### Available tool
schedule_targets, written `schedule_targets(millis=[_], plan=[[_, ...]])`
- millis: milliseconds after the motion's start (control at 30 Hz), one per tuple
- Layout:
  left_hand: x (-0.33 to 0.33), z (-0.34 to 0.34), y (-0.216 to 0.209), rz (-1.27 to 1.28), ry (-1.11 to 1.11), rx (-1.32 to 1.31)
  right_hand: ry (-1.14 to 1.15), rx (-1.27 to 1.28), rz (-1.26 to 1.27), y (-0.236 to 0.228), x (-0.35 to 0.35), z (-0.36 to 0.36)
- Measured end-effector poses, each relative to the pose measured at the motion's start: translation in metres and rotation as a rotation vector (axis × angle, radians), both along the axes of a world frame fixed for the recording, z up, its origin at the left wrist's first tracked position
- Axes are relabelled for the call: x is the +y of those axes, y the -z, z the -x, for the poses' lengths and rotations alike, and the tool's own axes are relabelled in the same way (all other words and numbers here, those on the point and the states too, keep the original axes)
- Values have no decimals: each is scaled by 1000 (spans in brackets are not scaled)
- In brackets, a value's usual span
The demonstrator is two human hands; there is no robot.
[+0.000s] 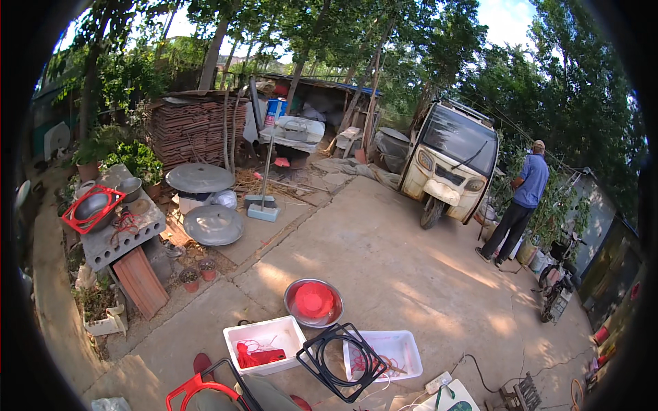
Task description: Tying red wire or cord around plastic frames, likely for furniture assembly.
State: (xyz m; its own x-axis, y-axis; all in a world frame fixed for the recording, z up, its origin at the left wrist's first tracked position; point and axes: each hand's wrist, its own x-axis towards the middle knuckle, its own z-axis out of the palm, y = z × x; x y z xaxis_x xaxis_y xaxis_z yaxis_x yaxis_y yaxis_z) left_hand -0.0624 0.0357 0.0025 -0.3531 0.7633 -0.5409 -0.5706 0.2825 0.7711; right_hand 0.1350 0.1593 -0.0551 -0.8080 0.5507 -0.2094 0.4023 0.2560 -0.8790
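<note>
Neither of my hands shows in the head view. At the lower edge, a red frame with a rounded opening (179, 392) and a black bar (240, 383) lie over my legs; what holds them is out of sight. In front of my knees, a black square frame with round rings (322, 348) leans across two white plastic tubs. The left tub (236, 331) has red cord and a red piece in it. Pinkish cord and a thin stick lie in the right tub (409, 342). Just beyond stands a metal basin (291, 301) with a red bowl-shaped thing (314, 299) inside.
At the right, a person in a blue shirt (532, 179) stands by a three-wheeled vehicle (445, 164) and a small two-wheeler (556, 291). A power strip (439, 382) with a cable lies lower right. Left are a block slab (127, 236), metal lids (214, 225), flowerpots (190, 279) and stacked tiles (195, 133).
</note>
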Motion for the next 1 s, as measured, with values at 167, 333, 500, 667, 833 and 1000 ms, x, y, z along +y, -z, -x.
schedule_targets(millis=[167,333,500,667,833,1000], plan=[[0,2,7,-30,-34,152,-13,84,162,13,7,-2],[-8,3,5,21,-76,-124,-31,-18,221,4,7,5],[2,3,-18,97,-55,-211,322,194,275,-14,-1,20],[0,8,-1,69,29,-145,196,-4,232,-23,11,11],[1,7,-3,21,71,-157,171,39,232,-10,17,-13],[9,5,-1,97,47,-121,278,-70,108,22,19,-20]])
